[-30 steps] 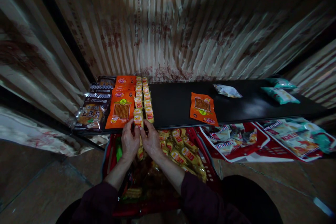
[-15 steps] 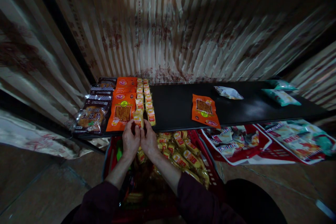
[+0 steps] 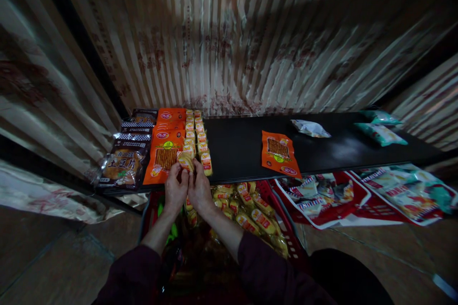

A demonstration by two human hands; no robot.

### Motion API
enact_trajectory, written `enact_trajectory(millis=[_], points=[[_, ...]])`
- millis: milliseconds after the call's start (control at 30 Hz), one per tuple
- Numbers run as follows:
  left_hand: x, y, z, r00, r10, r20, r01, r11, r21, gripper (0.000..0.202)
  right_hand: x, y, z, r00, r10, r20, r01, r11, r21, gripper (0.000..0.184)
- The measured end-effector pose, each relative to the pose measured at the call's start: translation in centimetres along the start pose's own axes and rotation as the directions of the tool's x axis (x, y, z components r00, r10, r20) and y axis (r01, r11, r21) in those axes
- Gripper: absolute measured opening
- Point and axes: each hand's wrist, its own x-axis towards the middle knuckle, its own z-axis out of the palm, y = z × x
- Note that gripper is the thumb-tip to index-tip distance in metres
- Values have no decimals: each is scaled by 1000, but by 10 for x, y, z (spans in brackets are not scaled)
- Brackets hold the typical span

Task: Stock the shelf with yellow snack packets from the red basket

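l hand [image 3: 176, 189] & r hand [image 3: 199, 188] both pinched shut on one small yellow snack packet [image 3: 186, 159] at front edge of black shelf [image 3: 236, 147], tight against 2 rows of yellow packets [image 3: 196, 133]. orange packs [image 3: 165, 155] just left, dark packs [image 3: 123, 167] beyond. lone orange pack [image 3: 278, 152] mid-shelf, well apart. red basket [image 3: 151, 209] below the hands

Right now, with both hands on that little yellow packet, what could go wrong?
Pinched between left hand and right hand, the yellow packet hovers at the front edge of the black shelf; it might slip into the red basket below. Setting it down could nudge the neat rows of packets askew.
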Motion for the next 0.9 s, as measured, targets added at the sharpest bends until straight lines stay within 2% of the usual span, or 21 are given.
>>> enact_trajectory(millis=[167, 367, 467, 567, 733, 900], points=[[3, -7, 1, 1000, -15, 27, 14, 999, 50, 31, 0, 2, 0, 1000, 5, 19, -5, 1000, -26, 50], [2, -6, 1, 999, 45, 30, -49, 986, 160, 35, -5, 9, 2, 990, -142, -21, 141, 990, -30, 55], [1, -4, 1, 997, 65, 33, -70, 978, 198, 34, -5, 13, 1, 977, -213, -6, 212, 973, -94, 55], [1, -6, 2, 997, 77, 26, -81, 969, 233, 34, -4, 16, -1, 963, -264, 57, 269, 952, -146, 62], [1, -11, 3, 994, 112, 20, -114, 966, 233, 37, -1, 23, -2, 952, -287, 106, 304, 927, -222, 70], [-3, -14, 6, 984, 179, 5, -172, 940, 295, 42, -1, 32, -3, 927, -353, 122, 373, 846, -382, 69]])
